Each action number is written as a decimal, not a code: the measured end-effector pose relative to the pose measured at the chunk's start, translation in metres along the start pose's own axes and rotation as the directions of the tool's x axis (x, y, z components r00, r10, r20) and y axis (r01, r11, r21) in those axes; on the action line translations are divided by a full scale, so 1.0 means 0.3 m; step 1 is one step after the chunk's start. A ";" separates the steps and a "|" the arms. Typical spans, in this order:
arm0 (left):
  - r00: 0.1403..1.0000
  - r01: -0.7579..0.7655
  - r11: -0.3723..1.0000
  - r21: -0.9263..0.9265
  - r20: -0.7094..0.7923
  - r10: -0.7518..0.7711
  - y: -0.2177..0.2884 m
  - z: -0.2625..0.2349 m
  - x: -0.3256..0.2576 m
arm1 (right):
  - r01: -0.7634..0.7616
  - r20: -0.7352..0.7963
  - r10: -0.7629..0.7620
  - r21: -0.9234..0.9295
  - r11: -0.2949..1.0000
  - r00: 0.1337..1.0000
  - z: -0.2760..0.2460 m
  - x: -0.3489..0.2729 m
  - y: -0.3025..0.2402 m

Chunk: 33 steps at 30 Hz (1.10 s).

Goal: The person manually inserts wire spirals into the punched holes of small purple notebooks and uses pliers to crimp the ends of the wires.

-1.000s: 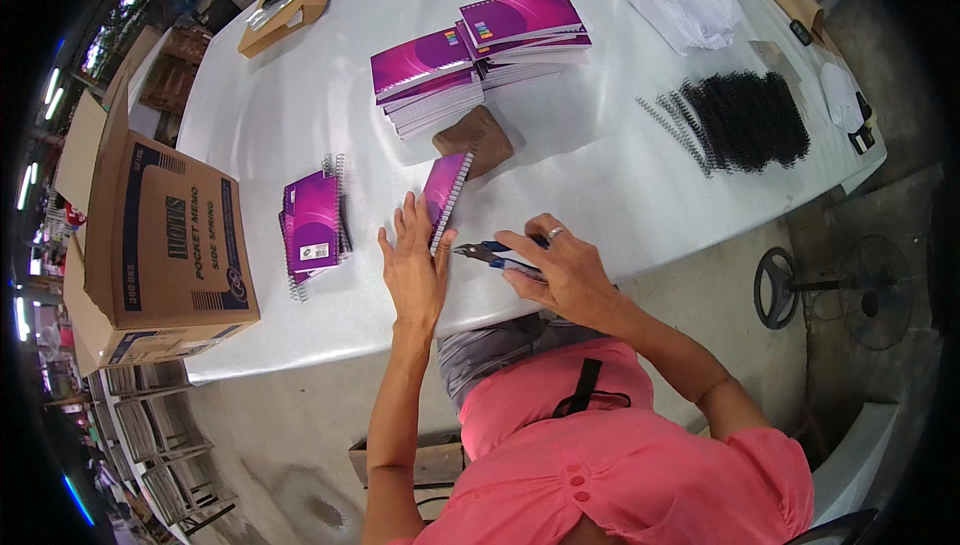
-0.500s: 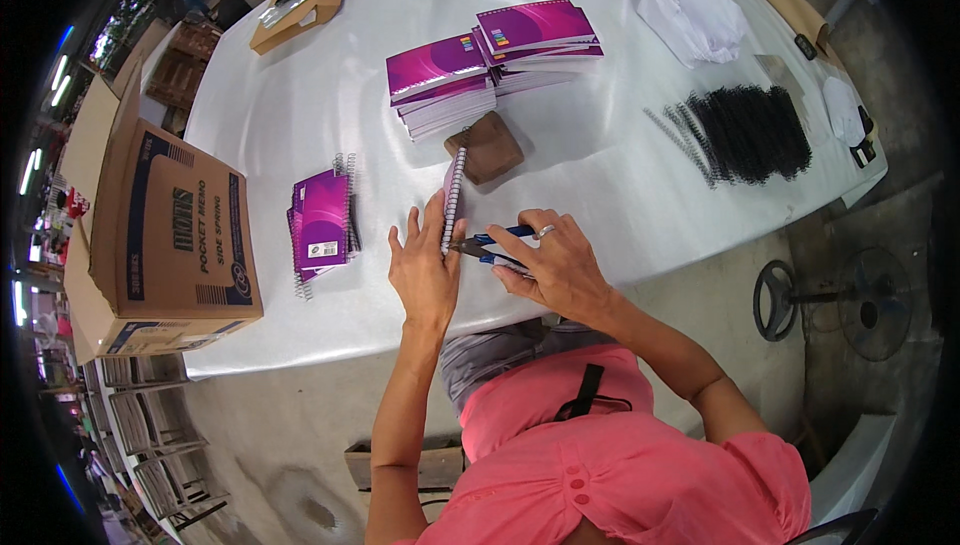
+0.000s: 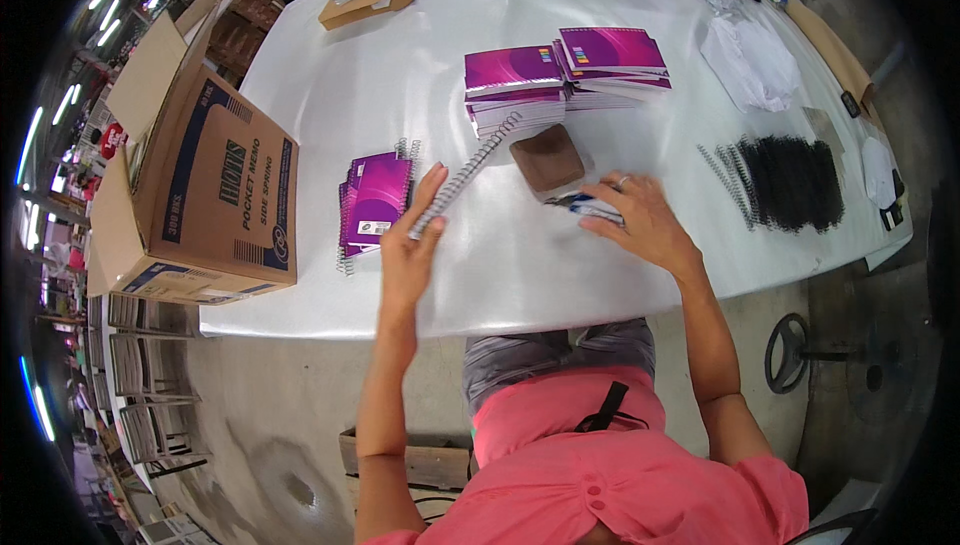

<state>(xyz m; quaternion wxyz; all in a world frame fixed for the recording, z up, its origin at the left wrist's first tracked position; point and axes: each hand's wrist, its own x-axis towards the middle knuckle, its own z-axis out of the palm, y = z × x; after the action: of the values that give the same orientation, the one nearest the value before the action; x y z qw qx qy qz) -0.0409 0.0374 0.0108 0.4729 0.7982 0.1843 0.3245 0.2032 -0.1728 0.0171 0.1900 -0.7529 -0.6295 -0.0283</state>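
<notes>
My left hand is closed on a pocket memo book, seen edge-on along its wire spiral. The far end of that spiral sticks out beyond the book, up toward the notebook stacks. Blue-handled pliers are gripped in my right hand. Their jaws lie at the near edge of a brown block, well apart from the book. To the left of my left hand rests a small pile of purple spiral memo books, with coil ends sticking out.
Two stacks of purple notebooks stand beyond the block. Loose black spirals lie in a heap at right, with white plastic behind. An open cardboard box stands at left; a cardboard tray is farther back.
The pliers have left the near end of the spiral and moved right and forward to the block. My left hand has moved left with the book, now tilted.
</notes>
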 end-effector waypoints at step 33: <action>0.968 -0.138 0.850 0.508 -0.114 0.225 0.043 0.174 0.087 | 0.023 -0.481 -0.109 -0.182 0.983 0.870 0.103 0.548 -0.118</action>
<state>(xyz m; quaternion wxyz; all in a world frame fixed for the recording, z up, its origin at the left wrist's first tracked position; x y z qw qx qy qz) 0.0138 0.0136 0.0132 0.2019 0.8759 0.2245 0.3763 0.1971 -0.0039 0.0435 0.2768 -0.7126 -0.5818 -0.2778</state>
